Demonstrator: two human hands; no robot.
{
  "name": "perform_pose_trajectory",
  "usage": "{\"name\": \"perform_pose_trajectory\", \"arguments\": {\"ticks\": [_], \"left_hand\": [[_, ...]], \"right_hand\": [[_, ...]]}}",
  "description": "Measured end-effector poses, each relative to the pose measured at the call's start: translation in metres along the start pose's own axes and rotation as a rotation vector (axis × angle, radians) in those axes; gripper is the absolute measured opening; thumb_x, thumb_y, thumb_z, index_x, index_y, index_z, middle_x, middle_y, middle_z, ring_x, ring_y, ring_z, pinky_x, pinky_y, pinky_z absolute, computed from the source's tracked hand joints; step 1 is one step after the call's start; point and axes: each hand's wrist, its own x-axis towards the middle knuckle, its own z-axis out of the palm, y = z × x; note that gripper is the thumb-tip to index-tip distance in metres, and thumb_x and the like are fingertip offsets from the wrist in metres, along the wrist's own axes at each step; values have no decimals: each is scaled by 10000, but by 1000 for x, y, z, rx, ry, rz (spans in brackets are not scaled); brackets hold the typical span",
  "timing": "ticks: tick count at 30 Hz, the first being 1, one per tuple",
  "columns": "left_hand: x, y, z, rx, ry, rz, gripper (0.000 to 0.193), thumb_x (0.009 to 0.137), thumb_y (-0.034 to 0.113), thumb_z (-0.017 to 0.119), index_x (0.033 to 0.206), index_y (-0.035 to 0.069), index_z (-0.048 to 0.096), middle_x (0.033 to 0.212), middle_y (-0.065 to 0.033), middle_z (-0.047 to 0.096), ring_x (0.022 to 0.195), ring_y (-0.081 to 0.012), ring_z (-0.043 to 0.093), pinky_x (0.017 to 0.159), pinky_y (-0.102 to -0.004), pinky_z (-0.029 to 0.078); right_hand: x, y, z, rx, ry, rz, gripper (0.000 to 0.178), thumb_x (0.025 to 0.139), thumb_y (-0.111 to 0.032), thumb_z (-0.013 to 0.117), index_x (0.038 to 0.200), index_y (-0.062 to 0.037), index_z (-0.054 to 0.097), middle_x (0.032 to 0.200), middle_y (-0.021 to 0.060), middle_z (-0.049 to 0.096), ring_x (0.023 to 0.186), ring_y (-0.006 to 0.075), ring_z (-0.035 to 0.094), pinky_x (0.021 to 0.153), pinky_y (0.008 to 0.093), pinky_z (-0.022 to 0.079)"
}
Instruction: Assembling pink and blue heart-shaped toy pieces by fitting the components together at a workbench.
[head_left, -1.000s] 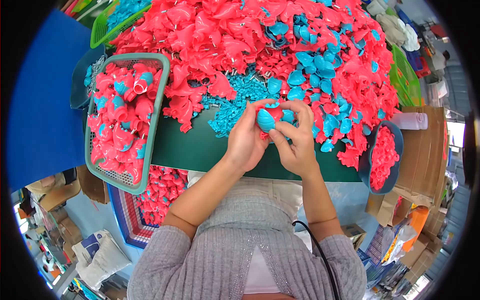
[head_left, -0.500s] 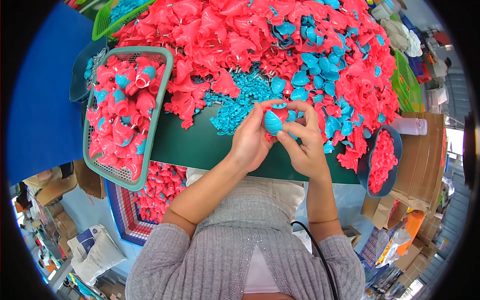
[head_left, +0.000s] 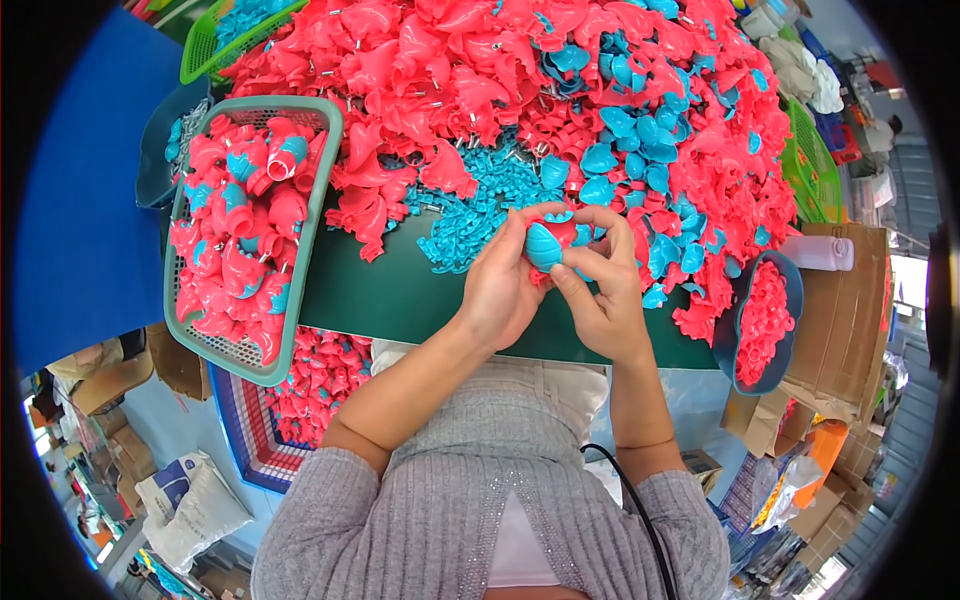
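Between both hands, over the front part of the green table, is a red and blue plastic toy part with a rounded, ridged blue shell on its near side. My left hand cups it from the left, fingers bent around it. My right hand grips its right side, thumb and index finger pinched at the blue shell. Just beyond the hands lie a heap of small blue pieces and scattered blue shells. Behind them spreads a large pile of red plastic parts. The held part's far side is hidden by fingers.
On the left, a grey-green basket holds red and blue assembled parts. A dark bowl of small red pieces sits right, near a cardboard box. Below the table's left edge stands a blue-rimmed crate. A black cable hangs nearby.
Both hands keep their hold on the toy part, with only slight shifts of the fingers and of the part. Nothing else has visibly moved beyond a small shift of the view.
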Motion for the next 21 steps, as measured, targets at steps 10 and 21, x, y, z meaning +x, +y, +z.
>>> {"name": "perform_pose_trajectory", "arguments": {"ticks": [10,21], "left_hand": [[-7,2,-5,12,95,-48,458,1014,404,241,1239,77,471,1189,-80,527,1118,-188,494,964,-377,391],[-17,19,-69,49,126,80,373,1000,313,378,1215,28,487,1083,-165,587,788,-202,575,651,-314,488]], "right_hand": [[1,-16,11,-240,49,-178,101,711,-102,699,785,-60,645,1248,178,459,1257,422,327,1033,524,248],[59,67,42,-283,127,-9,186,723,-140,717,894,-74,683,1048,116,571,1024,307,516,852,401,414]]}}
